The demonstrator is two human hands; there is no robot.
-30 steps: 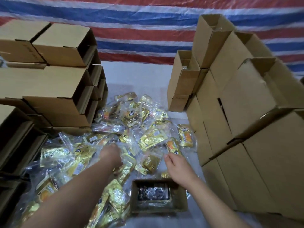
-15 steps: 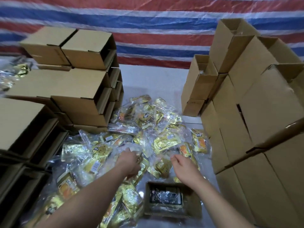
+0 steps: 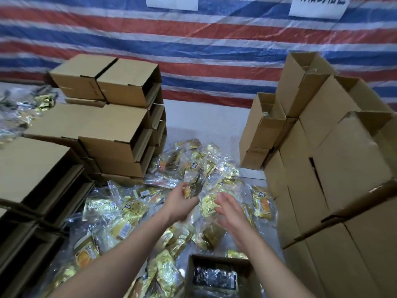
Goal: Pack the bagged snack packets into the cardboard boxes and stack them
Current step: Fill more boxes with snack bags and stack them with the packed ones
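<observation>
A heap of clear bags filled with gold snack packets (image 3: 129,214) covers the floor ahead of me. My left hand (image 3: 181,202) grips one clear bag of packets (image 3: 194,183) and holds it lifted above the heap. My right hand (image 3: 228,209) hovers just to its right, palm turned inward, fingers straight, holding nothing. An open cardboard box (image 3: 249,274) sits at the bottom centre with a dark packet inside it.
Stacks of boxes lying on their sides (image 3: 111,125) stand at the left. Upright open boxes (image 3: 335,147) pile high at the right. A striped tarp (image 3: 193,44) hangs behind. More bagged packets (image 3: 23,108) lie at the far left.
My left hand has lifted a bag of packets up off the heap. My right hand rose and opened beside it. The camera has tilted upward.
</observation>
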